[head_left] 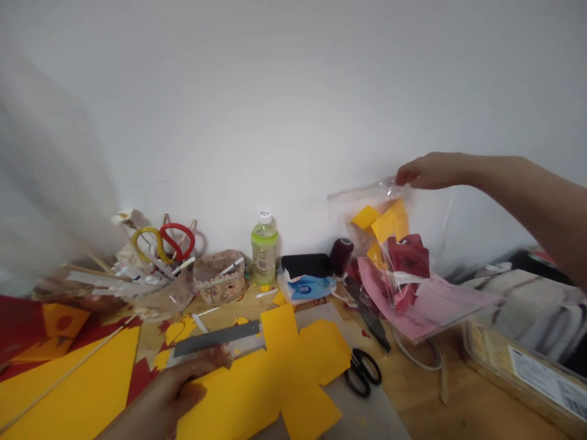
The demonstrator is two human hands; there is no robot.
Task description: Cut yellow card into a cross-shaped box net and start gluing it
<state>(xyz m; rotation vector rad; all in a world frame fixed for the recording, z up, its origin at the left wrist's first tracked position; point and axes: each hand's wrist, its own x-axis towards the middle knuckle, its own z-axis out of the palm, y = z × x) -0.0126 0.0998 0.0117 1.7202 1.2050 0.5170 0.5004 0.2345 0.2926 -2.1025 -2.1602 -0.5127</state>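
Observation:
My left hand (177,391) pinches the left end of a yellow cross-shaped paper cutout (270,366) over the table. My right hand (424,171) is raised at the right, its fingers closed on the top edge of a clear plastic bag (387,190). Inside the bag show yellow paper pieces (389,221) and dark red pieces (408,256). Pink paper (431,305) lies just below the bag. Beside the cutout's right arm rest black-handled scissors (364,373). A grey metal ruler (217,338) lies behind my left hand.
A bottle of green liquid (264,247), a blue tissue pack (308,287) and a dark thread spool (342,253) stand along the wall. Scissors with red and yellow handles (178,241) stick up at left. Large yellow paper (68,385) lies front left, a clear plastic box (527,379) at right.

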